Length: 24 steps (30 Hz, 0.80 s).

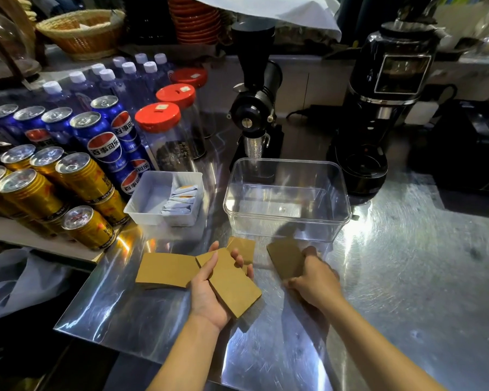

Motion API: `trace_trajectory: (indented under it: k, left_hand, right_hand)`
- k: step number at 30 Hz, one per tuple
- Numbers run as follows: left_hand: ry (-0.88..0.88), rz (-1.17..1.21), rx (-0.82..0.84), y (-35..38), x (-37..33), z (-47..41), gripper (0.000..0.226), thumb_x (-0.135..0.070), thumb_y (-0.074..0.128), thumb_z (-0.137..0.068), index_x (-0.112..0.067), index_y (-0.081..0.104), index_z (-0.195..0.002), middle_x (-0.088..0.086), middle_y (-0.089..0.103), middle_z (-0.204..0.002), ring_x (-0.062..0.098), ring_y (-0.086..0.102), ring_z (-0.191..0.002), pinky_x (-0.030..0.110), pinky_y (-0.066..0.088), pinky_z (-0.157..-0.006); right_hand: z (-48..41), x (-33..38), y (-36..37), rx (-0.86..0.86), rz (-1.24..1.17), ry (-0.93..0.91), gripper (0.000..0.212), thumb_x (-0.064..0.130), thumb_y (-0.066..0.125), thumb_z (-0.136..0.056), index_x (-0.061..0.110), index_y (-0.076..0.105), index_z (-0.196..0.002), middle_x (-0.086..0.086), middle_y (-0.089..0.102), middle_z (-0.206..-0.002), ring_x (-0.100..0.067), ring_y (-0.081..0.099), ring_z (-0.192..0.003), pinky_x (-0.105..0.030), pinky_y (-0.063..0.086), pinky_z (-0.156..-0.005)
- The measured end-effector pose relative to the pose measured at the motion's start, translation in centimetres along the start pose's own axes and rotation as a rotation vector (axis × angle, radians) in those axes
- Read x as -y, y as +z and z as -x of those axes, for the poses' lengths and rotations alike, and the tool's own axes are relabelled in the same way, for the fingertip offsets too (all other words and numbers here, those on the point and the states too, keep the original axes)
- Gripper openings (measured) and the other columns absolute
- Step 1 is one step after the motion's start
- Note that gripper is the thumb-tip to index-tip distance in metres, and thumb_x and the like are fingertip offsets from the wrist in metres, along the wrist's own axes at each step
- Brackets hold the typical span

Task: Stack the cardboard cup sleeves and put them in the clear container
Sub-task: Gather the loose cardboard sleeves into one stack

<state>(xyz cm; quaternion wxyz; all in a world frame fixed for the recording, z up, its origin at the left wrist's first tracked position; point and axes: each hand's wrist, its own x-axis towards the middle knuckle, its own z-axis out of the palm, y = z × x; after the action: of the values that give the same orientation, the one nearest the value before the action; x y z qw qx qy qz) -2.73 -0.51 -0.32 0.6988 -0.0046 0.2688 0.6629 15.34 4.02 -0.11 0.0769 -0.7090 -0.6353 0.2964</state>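
My left hand holds a small stack of flat brown cardboard cup sleeves palm up above the steel counter. My right hand grips another cup sleeve by its near end, just in front of the clear container. One more sleeve lies flat on the counter to the left of my left hand. A further sleeve lies behind my left fingers, partly hidden. The clear container stands open with nothing in it.
A white tray with sachets sits left of the container. Drink cans, water bottles and red-lidded jars crowd the left. Two black coffee grinders stand behind the container. The counter's front edge runs near my forearms.
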Motion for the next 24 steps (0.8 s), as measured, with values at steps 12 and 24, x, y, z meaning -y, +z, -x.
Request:
trace_trajectory:
  k: [12, 24]
  left_hand:
    - [-0.038, -0.126, 0.015, 0.0, 1.9, -0.2, 0.024, -0.021, 0.066, -0.072, -0.03, 0.068, -0.094, 0.013, 0.074, -0.09, 0.029, 0.07, -0.082, 0.046, 0.058, -0.069]
    - [-0.021, -0.091, 0.02, 0.2, 2.4, 0.8, 0.04, -0.011, 0.056, -0.077, -0.031, 0.06, -0.111, 0.012, 0.072, -0.088, 0.025, 0.07, -0.079, 0.043, 0.058, -0.067]
  right_hand:
    - [3.6, 2.4, -0.2, 0.047, -1.066, -0.181, 0.028, 0.006, 0.069, -0.077, 0.026, 0.054, -0.091, -0.006, 0.067, -0.082, -0.006, 0.066, -0.063, -0.021, 0.052, -0.051]
    - [5.3, 3.4, 2.1, -0.079, -0.582, -0.326, 0.016, 0.026, 0.071, -0.077, 0.018, 0.065, -0.09, 0.013, 0.049, -0.087, 0.001, 0.052, -0.083, -0.009, 0.038, -0.07]
